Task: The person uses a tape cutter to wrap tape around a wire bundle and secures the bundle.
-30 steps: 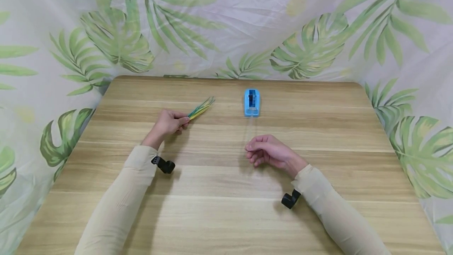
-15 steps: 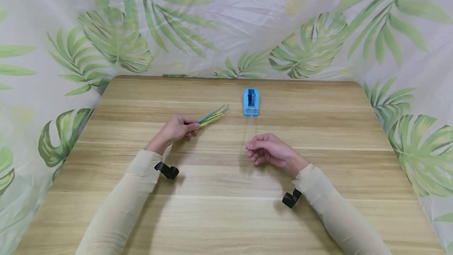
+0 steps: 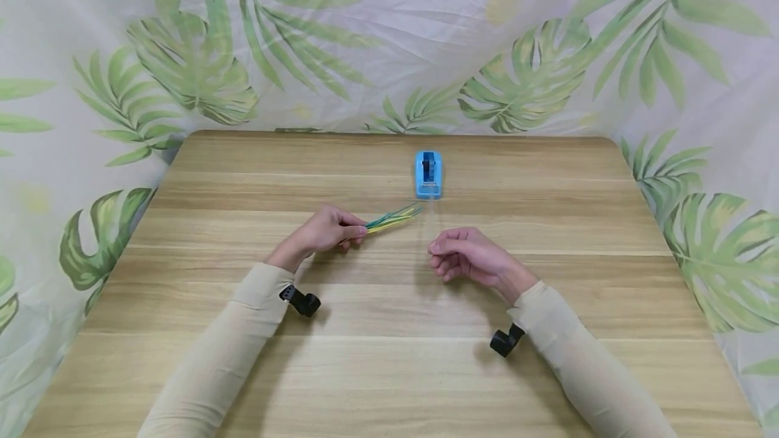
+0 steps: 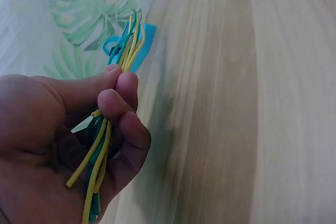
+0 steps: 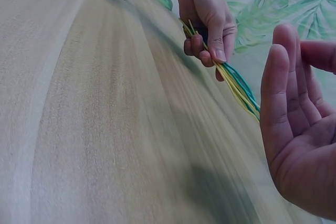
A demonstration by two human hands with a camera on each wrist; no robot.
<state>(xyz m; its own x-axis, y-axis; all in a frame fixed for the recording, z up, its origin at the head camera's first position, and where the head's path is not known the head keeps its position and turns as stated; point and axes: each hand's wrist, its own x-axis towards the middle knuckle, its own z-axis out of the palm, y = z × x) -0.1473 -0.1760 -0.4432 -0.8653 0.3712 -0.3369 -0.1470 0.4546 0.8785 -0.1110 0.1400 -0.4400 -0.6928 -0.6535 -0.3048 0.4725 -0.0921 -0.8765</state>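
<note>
A bundle of thin yellow and green wires (image 3: 392, 220) is pinched between the thumb and fingers of my left hand (image 3: 331, 230). In the left wrist view, the wires' near ends (image 4: 97, 156) run down across the palm. Their far ends point right, close to a strip of clear tape (image 3: 431, 213). That strip stretches from the blue tape dispenser (image 3: 429, 174) toward my right hand (image 3: 465, 255), which pinches its free end between thumb and index finger. The right wrist view shows the wires (image 5: 239, 87) left of my right hand (image 5: 299, 108); the tape is hard to make out there.
The wooden table (image 3: 389, 377) reaches back to a leaf-patterned cloth (image 3: 365, 39), which also hangs at both sides. Black wrist cameras stick out from the left sleeve (image 3: 243, 330) and the right sleeve (image 3: 578, 350).
My left hand has carried the wires right and nearer to me, bringing them close to the tape strip. The right hand has kept its pinch on the tape, almost still.
</note>
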